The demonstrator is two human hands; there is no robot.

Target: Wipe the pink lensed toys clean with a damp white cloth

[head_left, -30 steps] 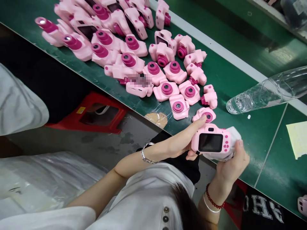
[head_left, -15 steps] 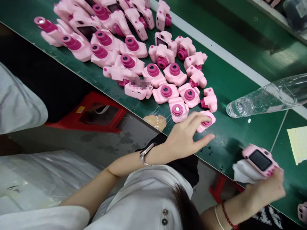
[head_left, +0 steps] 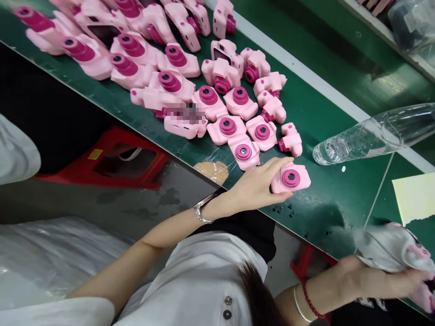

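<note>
My left hand (head_left: 260, 185) grips a pink toy camera (head_left: 291, 178) between thumb and fingers at the near edge of the green table (head_left: 316, 194); its magenta lens faces up. At the lower right, my right hand (head_left: 387, 278) has its fingers round a whitish cloth (head_left: 384, 246). A pink camera (head_left: 419, 249) shows partly behind the cloth, blurred, and another pink piece sits below it at the frame's edge. Many pink cameras with magenta lenses stand and lie in a group, the nearest one (head_left: 243, 152) just beyond my left hand.
A clear plastic bottle (head_left: 367, 136) lies on the right side of the table, near a yellow paper (head_left: 414, 197). Small black bits (head_left: 283, 210) lie by the table edge. Red stools (head_left: 102, 158) stand below. A shelf (head_left: 384, 34) runs along the top right.
My left hand has closed on the small camera and turned it. My right hand has moved right with the cloth, and the screen of the camera there no longer shows. The view has shifted slightly.
</note>
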